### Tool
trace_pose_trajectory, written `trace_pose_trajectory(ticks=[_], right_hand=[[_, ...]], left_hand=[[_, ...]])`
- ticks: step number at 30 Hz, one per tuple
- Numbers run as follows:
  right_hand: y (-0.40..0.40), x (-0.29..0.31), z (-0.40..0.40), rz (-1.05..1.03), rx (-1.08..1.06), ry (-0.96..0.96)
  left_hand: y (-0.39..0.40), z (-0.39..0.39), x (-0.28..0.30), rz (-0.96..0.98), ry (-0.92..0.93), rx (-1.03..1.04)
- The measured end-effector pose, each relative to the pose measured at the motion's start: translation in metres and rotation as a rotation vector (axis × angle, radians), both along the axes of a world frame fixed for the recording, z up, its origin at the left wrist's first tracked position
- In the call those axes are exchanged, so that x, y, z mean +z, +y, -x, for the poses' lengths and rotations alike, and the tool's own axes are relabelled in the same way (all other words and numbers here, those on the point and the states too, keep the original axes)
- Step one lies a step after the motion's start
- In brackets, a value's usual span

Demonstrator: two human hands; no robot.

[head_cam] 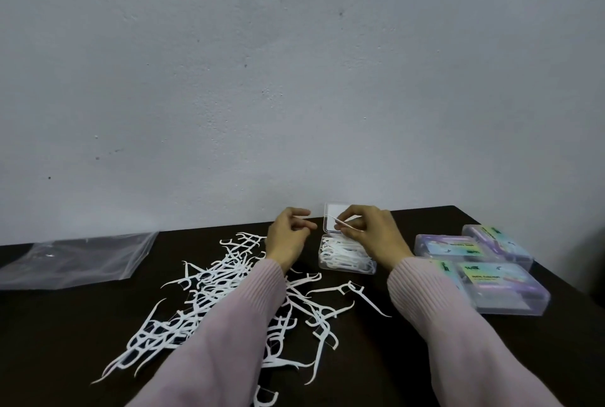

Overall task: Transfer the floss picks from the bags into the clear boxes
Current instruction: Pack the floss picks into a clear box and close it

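A heap of loose white floss picks (229,288) is spread over the dark table (65,341). An open clear box (347,259), its lid (330,213) raised against the wall, holds a stack of picks. My right hand (370,236) pinches one floss pick (343,224) just above the box. To the left of the box hovers my left hand (288,236), fingers loosely curled; whether it holds anything is unclear. An empty clear bag (75,259) lies flat at the far left.
Three shut clear boxes with coloured labels (491,282) sit at the right, close to the table's right edge. A pale wall (294,79) rises directly behind the table. Both forearms wear pink ribbed sleeves.
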State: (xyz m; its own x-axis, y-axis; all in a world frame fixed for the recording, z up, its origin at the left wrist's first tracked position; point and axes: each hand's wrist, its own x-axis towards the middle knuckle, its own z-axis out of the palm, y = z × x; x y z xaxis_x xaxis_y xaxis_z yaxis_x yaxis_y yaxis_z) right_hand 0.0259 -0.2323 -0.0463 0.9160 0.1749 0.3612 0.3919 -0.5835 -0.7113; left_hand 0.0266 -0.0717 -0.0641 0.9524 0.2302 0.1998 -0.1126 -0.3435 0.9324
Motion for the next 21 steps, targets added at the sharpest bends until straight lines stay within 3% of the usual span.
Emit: trace_pose_trajectory(ticks=[7,14,18,21], right_hand=[[-0.012,0.015,0.001,-0.12,-0.117,-0.06],[-0.017,0.011,0.003,0.258,-0.06,0.052],[-0.02,0.018,0.007,0.391,-0.257,-0.034],[-0.023,0.017,0.008,0.495,-0.279,0.049]], left_hand=[[-0.008,0.002,0.001,-0.009,-0.029,-0.119],[-0.01,0.002,-0.002,0.016,-0.034,-0.121],[-0.009,0.003,-0.003,-0.052,-0.049,-0.146],[-0.009,0.003,-0.005,-0.114,-0.042,-0.198]])
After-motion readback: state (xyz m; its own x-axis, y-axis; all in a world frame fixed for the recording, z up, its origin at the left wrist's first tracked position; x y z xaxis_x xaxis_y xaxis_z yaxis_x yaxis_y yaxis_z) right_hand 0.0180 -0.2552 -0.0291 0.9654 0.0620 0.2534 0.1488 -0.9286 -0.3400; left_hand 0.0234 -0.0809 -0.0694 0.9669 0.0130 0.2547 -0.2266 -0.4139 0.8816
